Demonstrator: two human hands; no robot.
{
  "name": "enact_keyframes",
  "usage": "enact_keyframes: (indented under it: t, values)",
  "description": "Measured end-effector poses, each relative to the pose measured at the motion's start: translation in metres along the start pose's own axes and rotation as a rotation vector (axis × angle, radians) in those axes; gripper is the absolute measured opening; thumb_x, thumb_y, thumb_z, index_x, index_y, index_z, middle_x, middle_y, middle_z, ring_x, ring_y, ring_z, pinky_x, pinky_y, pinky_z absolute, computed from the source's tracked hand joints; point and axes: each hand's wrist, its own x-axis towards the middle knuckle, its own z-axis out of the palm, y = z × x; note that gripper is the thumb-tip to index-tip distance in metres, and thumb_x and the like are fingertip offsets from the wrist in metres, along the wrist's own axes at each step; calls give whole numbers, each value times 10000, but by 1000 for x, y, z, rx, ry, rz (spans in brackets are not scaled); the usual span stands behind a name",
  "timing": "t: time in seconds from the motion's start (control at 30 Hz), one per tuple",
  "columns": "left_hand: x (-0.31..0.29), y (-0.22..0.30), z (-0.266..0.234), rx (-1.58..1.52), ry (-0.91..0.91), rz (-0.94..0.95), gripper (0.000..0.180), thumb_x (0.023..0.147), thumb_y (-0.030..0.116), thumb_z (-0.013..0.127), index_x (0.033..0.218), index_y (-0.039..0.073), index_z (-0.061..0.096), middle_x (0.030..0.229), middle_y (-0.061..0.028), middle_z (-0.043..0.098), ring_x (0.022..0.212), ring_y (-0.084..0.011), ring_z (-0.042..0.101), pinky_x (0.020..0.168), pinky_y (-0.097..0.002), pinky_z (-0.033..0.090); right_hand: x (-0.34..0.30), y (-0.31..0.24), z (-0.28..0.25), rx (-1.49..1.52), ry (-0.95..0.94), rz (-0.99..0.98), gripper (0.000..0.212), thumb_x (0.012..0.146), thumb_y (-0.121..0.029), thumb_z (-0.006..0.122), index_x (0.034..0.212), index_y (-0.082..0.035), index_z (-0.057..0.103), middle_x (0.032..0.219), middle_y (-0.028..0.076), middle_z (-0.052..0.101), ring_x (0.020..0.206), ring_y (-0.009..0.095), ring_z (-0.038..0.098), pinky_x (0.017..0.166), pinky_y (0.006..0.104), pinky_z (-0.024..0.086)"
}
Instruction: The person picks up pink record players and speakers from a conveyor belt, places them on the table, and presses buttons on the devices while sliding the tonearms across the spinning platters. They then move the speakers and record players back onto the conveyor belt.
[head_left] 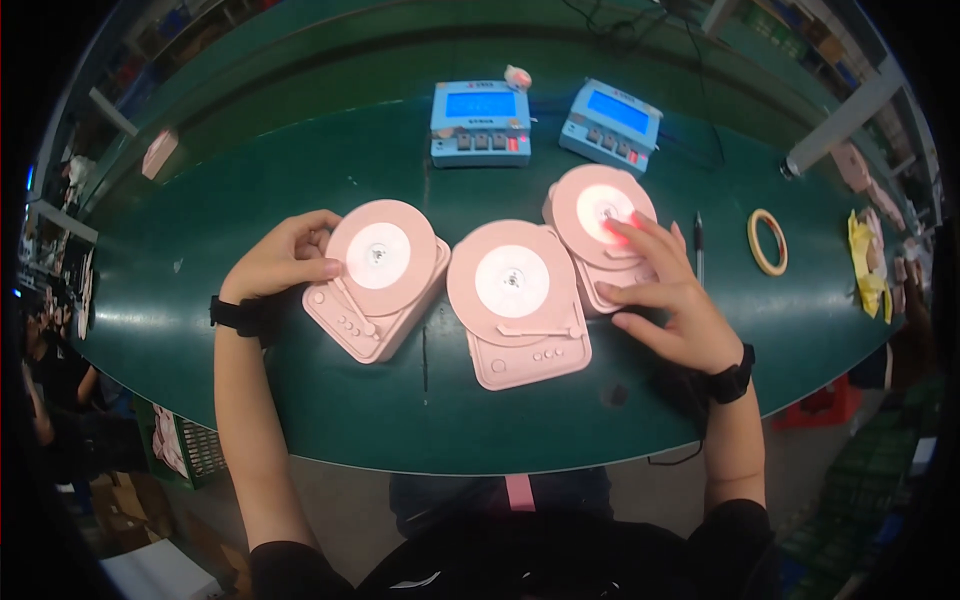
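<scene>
Three pink toy record players, each with a round platter and a white centre label, are on the green table. The left one (378, 325) is tilted askew; my left hand (285, 255) is closed at its left edge, the thumb by the tip of the tone arm. The middle one (515, 365) stands untouched between my hands. My right hand (672, 305) grips the right one (572, 195) from its right side. Some of its fingers lie over the platter, where a red glow lights the fingertips, and others are at the front corner of the base.
Two light-blue boxes with lit screens, a left one (481, 150) and a right one (610, 145), stand behind the players. A small figurine (517, 77) tops the left box. To the right lie a pen (699, 250), a tape roll (767, 242) and yellow wrapping (868, 265).
</scene>
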Motion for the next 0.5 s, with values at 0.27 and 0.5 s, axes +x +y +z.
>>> enact_keyframes:
  t: [0.27, 0.5]
  values:
    - [3, -4, 3, -28, 32, 58, 537, 752, 216, 809, 1165, -25, 562, 871, -24, 627, 746, -58, 588, 685, -168, 474, -2, 2, 2, -5, -7, -19, 328, 758, -113, 728, 1083, -147, 747, 1486, 173, 400, 1429, 388, 252, 1165, 568, 43]
    - [2, -5, -2, 39, 0, -2, 643, 706, 305, 833, 1183, -14, 542, 995, -38, 631, 875, -79, 608, 793, -196, 490, -6, 0, 1, -7, -9, -10, 328, 763, -126, 728, 1090, -155, 747, 1495, 175, 388, 1431, 386, 249, 1168, 567, 41]
